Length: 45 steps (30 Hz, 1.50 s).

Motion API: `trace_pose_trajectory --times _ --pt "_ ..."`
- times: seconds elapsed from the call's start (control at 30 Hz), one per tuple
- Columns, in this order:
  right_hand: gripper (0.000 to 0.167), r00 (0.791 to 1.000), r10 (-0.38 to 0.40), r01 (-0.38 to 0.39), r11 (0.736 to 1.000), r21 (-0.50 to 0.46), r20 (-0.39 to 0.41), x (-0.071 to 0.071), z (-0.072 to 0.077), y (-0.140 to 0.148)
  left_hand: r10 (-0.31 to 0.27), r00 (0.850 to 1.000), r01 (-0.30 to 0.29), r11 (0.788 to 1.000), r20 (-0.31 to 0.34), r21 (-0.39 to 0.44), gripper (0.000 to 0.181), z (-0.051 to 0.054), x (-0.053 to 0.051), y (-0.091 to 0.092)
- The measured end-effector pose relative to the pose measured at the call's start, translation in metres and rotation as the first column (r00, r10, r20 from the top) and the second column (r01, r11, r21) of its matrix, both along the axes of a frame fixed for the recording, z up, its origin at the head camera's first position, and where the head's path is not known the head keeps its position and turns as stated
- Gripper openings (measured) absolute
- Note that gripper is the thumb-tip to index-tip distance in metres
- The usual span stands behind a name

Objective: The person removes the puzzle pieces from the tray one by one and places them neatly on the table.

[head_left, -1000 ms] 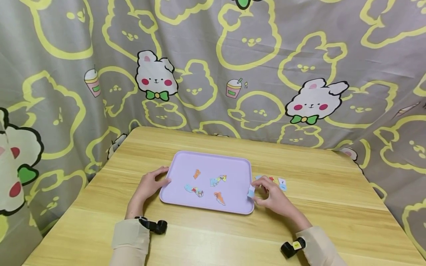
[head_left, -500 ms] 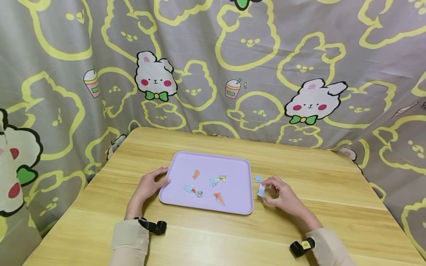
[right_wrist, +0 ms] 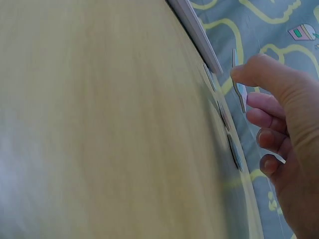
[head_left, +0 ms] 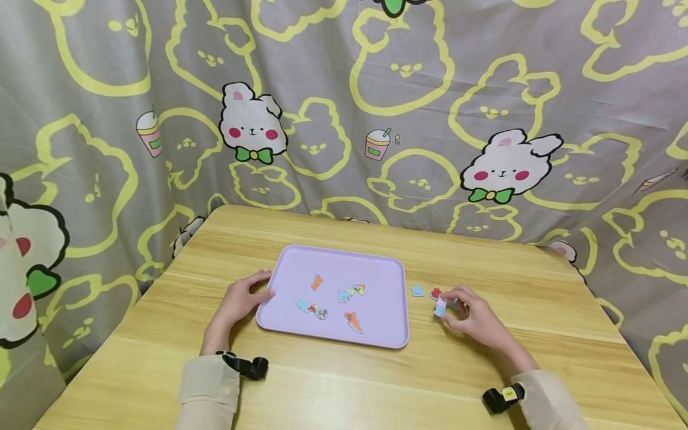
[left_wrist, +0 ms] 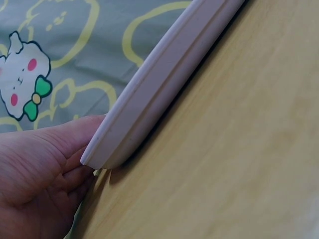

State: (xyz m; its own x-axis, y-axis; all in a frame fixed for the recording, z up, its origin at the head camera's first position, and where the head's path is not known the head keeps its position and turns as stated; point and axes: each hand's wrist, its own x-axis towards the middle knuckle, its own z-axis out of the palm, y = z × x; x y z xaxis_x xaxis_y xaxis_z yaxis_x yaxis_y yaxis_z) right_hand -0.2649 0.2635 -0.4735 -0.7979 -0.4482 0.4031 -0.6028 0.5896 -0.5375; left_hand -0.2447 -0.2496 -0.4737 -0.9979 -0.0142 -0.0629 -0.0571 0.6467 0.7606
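My right hand [head_left: 478,316] pinches a blue-and-white puzzle piece [head_left: 440,307] between thumb and fingers, just above the table right of the tray. In the right wrist view the held piece appears edge-on, apart from the tabletop. With its thumb at the rim and its fingers along the outside, my left hand [head_left: 240,303] holds the left edge of the lilac tray [head_left: 344,260]. The left wrist view shows the tray's side wall [left_wrist: 149,84] against that hand. Orange puzzle pieces [head_left: 353,321] and multicoloured ones [head_left: 352,292] lie spread inside the tray.
Beside the tray's right edge lie a blue puzzle piece [head_left: 417,290] and a red one [head_left: 436,292]; others there are partly hidden by the right hand. The wooden table [head_left: 344,382] backs onto a patterned grey curtain [head_left: 322,71].
My right hand has moved right with the puzzle piece, from the tray's right rim to over the loose pieces on the table. The left hand and the tray stay put.
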Motion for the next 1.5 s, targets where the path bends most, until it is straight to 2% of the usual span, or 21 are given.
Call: trace_pose_trajectory --times 0.37,0.73,1.23,1.5 --pt "0.040 1.000 -0.013 0.013 0.999 0.032 0.023 -0.004 0.001 0.022 0.002 1.000 -0.002 1.000 -0.013 -0.005 0.053 -0.002 0.000 0.000" --pt "0.035 0.995 -0.072 0.065 0.992 0.109 0.068 -0.009 0.000 0.049 0.002 1.000 -0.002 1.000 -0.004 -0.015 0.053 -0.002 0.001 0.001" --pt "0.034 0.983 -0.076 0.048 0.985 0.169 0.166 -0.015 0.012 0.069 0.005 1.000 -0.005 1.000 -0.008 -0.017 0.053 -0.003 0.001 0.001" --pt "0.036 0.984 -0.070 0.032 0.974 0.225 0.164 -0.024 0.011 0.074 0.005 1.000 -0.005 1.000 -0.008 -0.020 0.053 -0.002 0.000 0.001"
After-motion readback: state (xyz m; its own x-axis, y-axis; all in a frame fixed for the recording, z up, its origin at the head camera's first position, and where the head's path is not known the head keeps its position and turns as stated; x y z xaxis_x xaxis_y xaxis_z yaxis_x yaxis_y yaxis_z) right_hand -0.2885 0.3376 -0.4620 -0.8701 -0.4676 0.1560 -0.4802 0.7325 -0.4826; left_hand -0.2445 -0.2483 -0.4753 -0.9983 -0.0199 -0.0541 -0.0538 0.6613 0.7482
